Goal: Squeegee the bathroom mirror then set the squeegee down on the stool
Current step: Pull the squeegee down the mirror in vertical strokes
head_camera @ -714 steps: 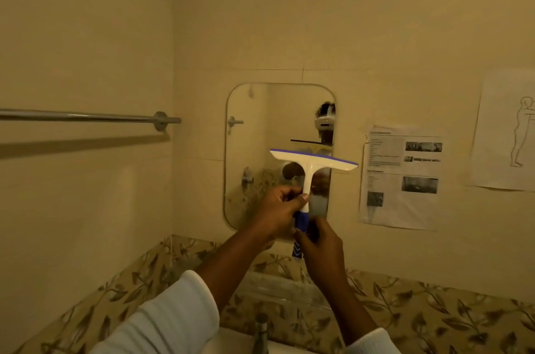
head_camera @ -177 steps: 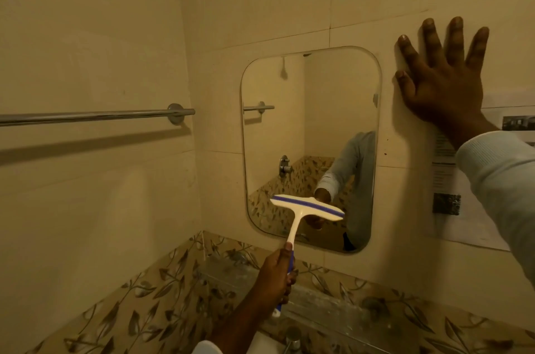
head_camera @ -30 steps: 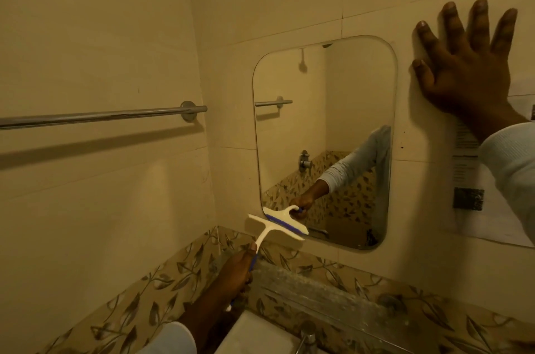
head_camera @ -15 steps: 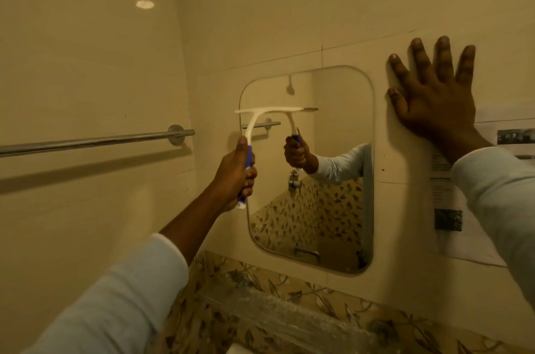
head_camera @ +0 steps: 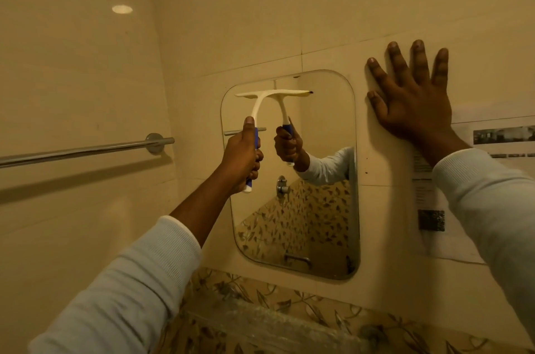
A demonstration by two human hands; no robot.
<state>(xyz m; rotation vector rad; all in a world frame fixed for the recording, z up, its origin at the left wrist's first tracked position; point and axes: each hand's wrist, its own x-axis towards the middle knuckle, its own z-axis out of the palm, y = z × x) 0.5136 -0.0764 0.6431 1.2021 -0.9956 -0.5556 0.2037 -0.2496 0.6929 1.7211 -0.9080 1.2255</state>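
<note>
The rounded rectangular mirror [head_camera: 324,209] hangs on the beige tiled wall. My left hand [head_camera: 241,155] grips the blue-and-white handle of the white squeegee [head_camera: 257,98]. The squeegee's blade lies level against the glass near the mirror's top left corner, and its reflection meets it there. My right hand [head_camera: 411,98] presses flat on the wall tile just right of the mirror, fingers spread. The stool is out of view.
A chrome towel bar [head_camera: 86,149] runs along the left wall. Printed papers [head_camera: 434,209] are stuck on the wall to the right of the mirror. A band of leaf-patterned tiles [head_camera: 289,307] and a clear shelf [head_camera: 260,321] sit below the mirror.
One second ago the squeegee was at the mirror's bottom left corner; my left hand has raised it to the top left. My right hand has stayed flat on the wall.
</note>
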